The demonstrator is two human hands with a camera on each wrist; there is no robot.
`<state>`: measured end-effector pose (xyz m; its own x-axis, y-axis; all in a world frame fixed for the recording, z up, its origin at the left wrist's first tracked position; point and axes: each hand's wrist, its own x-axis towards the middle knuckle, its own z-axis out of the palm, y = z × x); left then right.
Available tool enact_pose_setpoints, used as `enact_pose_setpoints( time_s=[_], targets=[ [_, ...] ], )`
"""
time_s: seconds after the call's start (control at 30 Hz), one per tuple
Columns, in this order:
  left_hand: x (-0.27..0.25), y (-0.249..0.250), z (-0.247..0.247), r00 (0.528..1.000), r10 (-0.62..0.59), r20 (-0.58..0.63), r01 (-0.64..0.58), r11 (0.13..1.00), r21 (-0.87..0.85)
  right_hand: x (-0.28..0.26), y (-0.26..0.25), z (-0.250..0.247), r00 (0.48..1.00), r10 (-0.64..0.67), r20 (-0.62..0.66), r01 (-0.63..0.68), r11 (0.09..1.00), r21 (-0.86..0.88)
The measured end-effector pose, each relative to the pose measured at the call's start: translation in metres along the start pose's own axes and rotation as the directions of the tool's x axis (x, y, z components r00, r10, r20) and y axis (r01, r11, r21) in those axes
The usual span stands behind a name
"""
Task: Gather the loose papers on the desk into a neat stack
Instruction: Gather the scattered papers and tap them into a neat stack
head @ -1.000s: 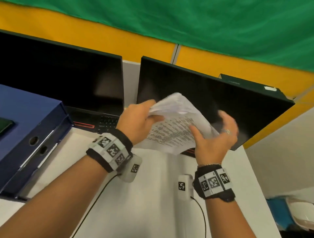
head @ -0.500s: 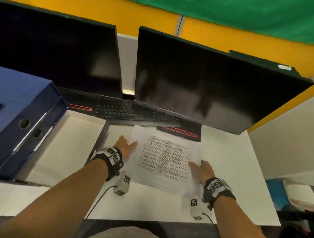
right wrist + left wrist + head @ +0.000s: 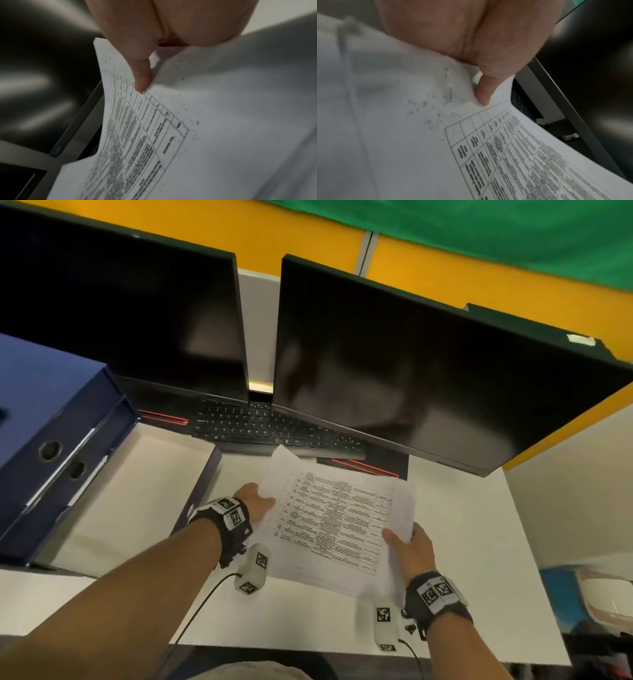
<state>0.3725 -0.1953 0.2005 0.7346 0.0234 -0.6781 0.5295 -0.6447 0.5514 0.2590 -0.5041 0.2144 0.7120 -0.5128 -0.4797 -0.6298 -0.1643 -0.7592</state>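
Left hand (image 3: 255,501) and right hand (image 3: 409,546) each pinch opposite edges of the printed paper stack (image 3: 334,522), thumbs on top, just before the keyboard (image 3: 274,429).

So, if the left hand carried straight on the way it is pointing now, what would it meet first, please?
The left hand, pinching the papers at their left edge, points up and away toward the keyboard. That would likely come first, with the right monitor behind it, though depth is unclear.
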Motion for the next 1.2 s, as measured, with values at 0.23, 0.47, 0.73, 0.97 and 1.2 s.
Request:
enact_pose_setpoints(
  time_s=[0.23, 0.47, 0.73, 0.97, 1.2],
  targets=[
    [-0.048, 0.049, -0.028, 0.902, 0.327, -0.281, -0.401, 0.876, -0.267, -0.031, -0.066, -0.024, 0.961, -0.248, -0.120, 0.272, 0.927, 0.259],
    [-0.090, 0.055, -0.056, 0.775, 0.542, -0.326, -0.628, 0.720, -0.296, -0.057, -0.081, -0.039, 0.861, -0.415, -0.293, 0.491, 0.829, 0.268],
    [-0.095, 0.047, -0.052, 0.779, 0.534, -0.328, -0.626, 0.695, -0.355, -0.059, -0.083, -0.028, 0.860, -0.433, -0.271, 0.496, 0.834, 0.242],
    [-0.097, 0.055, -0.050, 0.687, 0.557, -0.467, -0.697, 0.688, -0.203, -0.055, -0.085, -0.024, 0.770, -0.583, -0.260, 0.593, 0.804, -0.047],
    [-0.096, 0.055, -0.052, 0.684, 0.561, -0.466, -0.696, 0.692, -0.190, -0.057, -0.086, -0.023, 0.774, -0.531, -0.343, 0.558, 0.830, -0.026]
  ],
)
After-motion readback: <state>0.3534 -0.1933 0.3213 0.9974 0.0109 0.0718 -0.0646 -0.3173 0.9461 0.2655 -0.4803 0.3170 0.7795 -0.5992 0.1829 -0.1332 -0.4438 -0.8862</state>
